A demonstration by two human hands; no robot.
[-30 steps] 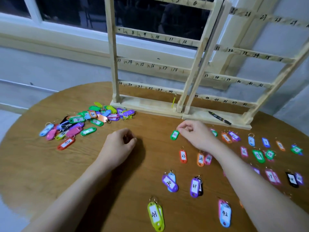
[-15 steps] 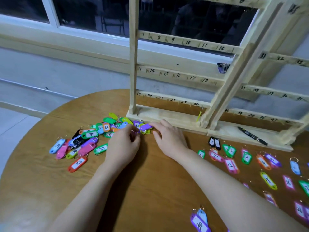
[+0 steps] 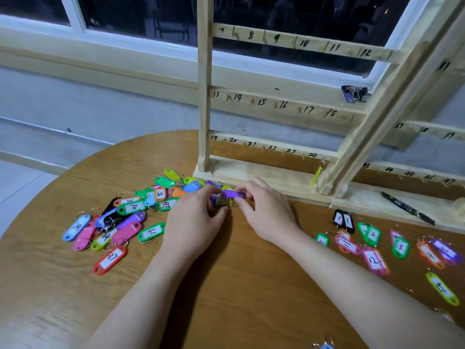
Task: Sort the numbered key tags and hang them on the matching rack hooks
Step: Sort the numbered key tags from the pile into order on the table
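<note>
Purple tag [image 3: 232, 194]: long axis roughly horizontal, running left to right between the two hands; metal ring end toward the left hand, plastic body toward the right. A yellow-green tag [image 3: 224, 201] lies directly under it.
Tag location: just above the table [image 3: 251, 298], at the right edge of the unsorted pile [image 3: 125, 215], directly in front of the rack base [image 3: 264, 176].
Tag relative to grip: it spans the gap between the hands; each end is covered by fingertips, the middle section is exposed.
Left hand [image 3: 193, 222]: back of hand up, fingers curled forward, fingertips pinching the ring end of the purple tag.
Right hand [image 3: 266, 212]: back of hand up, angled in from the right, thumb and fingers pinching the opposite end of the same tag.
Forearms: both bare, entering from the bottom edge and converging toward the tag.
Rack [image 3: 276, 104]: upright wooden frame, rails numbered by hand.
Sorted tags [image 3: 372, 258]: laid out separately on the table right of the right forearm.
Black marker [image 3: 407, 207]: lying on the rack base, far right.
</note>
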